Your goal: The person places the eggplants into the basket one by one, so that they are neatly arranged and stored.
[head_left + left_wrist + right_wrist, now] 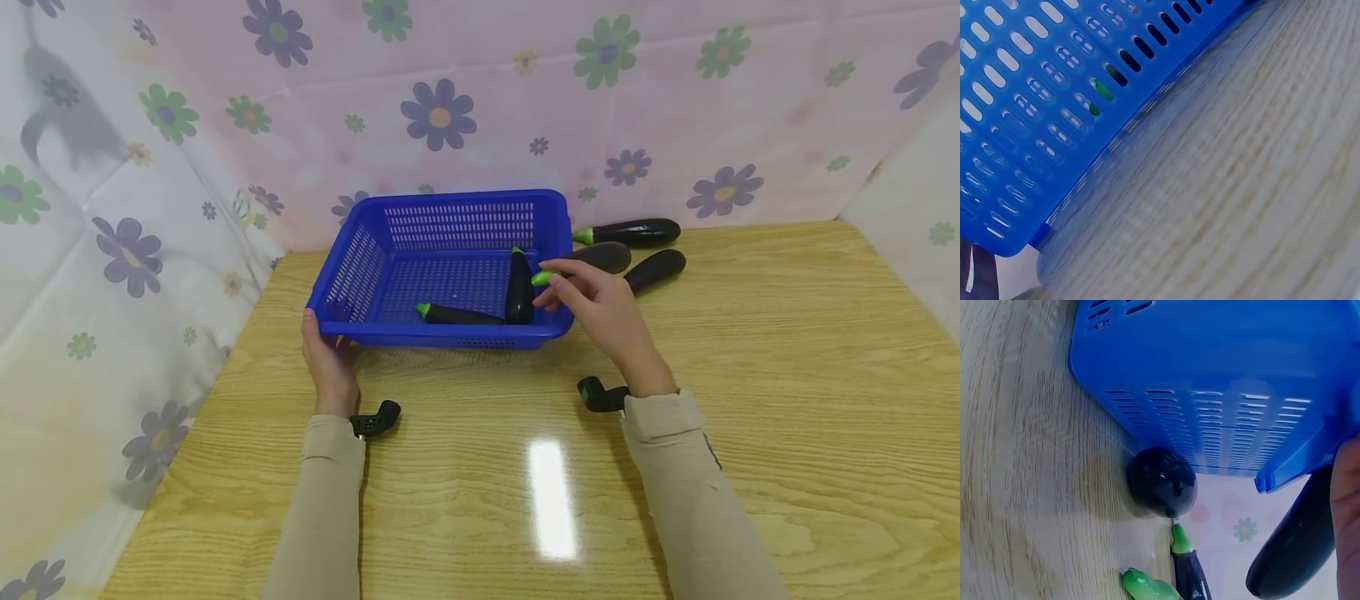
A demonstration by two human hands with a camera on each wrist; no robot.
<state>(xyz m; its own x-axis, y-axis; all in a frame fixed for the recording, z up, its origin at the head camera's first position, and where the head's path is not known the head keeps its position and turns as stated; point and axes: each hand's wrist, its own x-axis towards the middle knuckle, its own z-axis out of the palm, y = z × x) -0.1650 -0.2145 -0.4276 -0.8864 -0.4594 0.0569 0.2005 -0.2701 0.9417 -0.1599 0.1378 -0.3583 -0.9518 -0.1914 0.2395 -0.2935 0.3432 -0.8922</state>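
A blue basket (442,330) sits before me, two dark eggplants inside: one upright along the right side (519,287), another along the front wall (461,315). My left hand (328,367) grips the basket's front left corner, thumb at the rim. Over the right rim, my right hand (596,312) pinches an eggplant (1297,540) near its green stem, the body pointing away to the right. Beside the basket lie other eggplants, one at the back (637,232) and one partly behind my hand (658,269). The right wrist view also shows a rounded eggplant end (1163,481) against the basket's side.
A wood-grain table (465,500) carries everything. Flowered cloth (480,108) hangs behind the table and along its left side. Each wrist wears a small black camera, the left one (378,418) and the right one (600,395).
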